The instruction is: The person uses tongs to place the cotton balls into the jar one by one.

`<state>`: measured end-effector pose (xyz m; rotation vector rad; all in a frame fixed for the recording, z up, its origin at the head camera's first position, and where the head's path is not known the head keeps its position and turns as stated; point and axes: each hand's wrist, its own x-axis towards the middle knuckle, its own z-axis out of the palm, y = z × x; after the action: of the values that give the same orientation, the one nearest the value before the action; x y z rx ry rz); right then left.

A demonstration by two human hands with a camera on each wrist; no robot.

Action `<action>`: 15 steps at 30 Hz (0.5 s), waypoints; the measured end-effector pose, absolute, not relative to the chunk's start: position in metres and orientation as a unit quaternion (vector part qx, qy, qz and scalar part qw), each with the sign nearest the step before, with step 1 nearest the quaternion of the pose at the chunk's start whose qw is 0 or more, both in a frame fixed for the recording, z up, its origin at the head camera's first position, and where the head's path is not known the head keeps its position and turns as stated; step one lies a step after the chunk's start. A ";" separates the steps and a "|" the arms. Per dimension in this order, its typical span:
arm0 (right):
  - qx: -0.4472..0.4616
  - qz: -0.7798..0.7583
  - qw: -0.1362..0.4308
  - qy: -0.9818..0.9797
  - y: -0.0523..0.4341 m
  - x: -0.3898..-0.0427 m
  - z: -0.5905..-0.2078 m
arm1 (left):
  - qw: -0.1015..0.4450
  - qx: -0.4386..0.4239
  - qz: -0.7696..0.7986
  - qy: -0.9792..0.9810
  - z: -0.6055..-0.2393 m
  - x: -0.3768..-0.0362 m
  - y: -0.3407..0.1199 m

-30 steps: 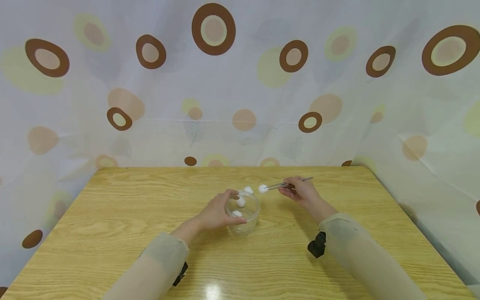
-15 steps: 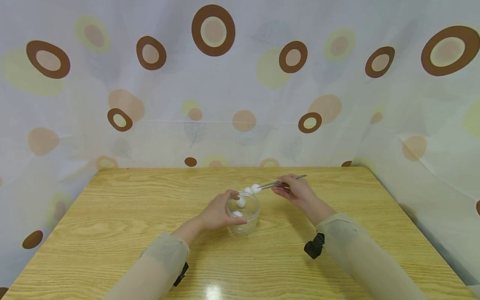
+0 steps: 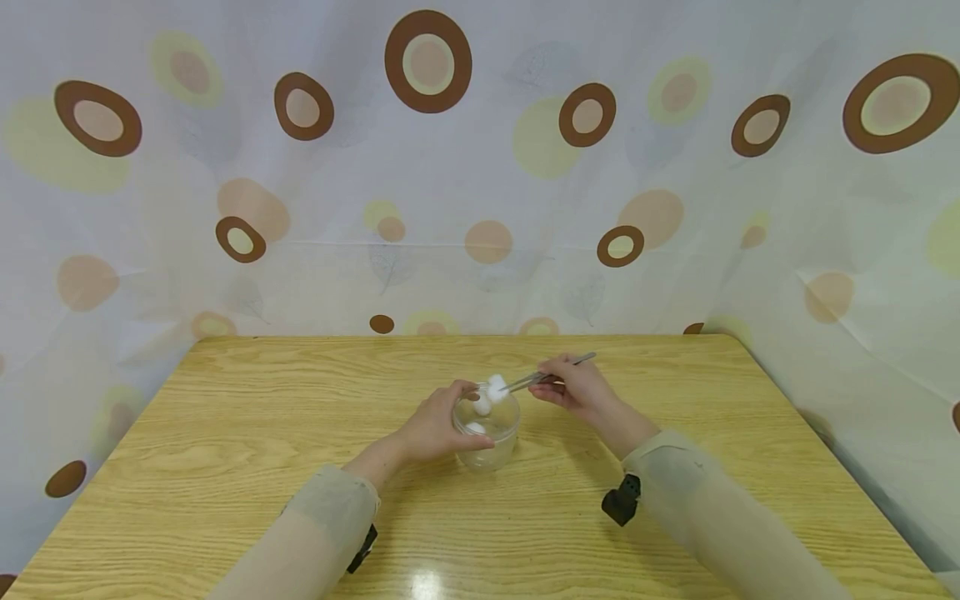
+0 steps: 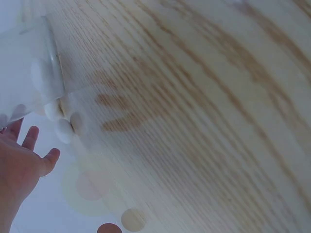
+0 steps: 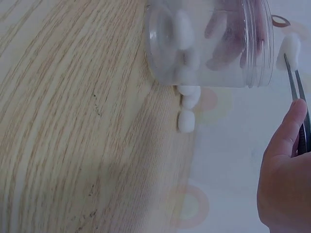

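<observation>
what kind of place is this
Probably a makeshift recording setup, not a lived-in room: a bare wooden table is boxed in by a hung curtain printed with circles. On it, only a clear jar, cotton balls and tweezers held by hands.

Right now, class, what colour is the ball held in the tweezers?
White; the ball in the tweezers shows best in the right wrist view.

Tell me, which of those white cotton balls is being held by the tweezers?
The cotton ball at the jar's rim, pinched in the tweezers held by the right hand. The others lie inside the jar or on the table behind it.
</observation>
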<state>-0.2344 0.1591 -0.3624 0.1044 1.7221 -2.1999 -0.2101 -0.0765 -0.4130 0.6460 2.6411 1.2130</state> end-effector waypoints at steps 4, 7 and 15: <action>0.026 -0.771 0.171 0.613 0.157 -0.234 -0.365 | 0.078 0.217 0.408 0.883 -0.413 -0.210 -0.076; 0.021 -0.769 0.173 0.614 0.156 -0.234 -0.365 | 0.079 0.216 0.409 0.883 -0.412 -0.209 -0.076; 0.014 -0.764 0.175 0.621 0.155 -0.233 -0.367 | 0.080 0.217 0.406 0.884 -0.413 -0.210 -0.076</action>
<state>-0.2333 0.1550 -0.3672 0.0385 1.7600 -2.1643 -0.2099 -0.0760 -0.4127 0.6499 2.6430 1.2154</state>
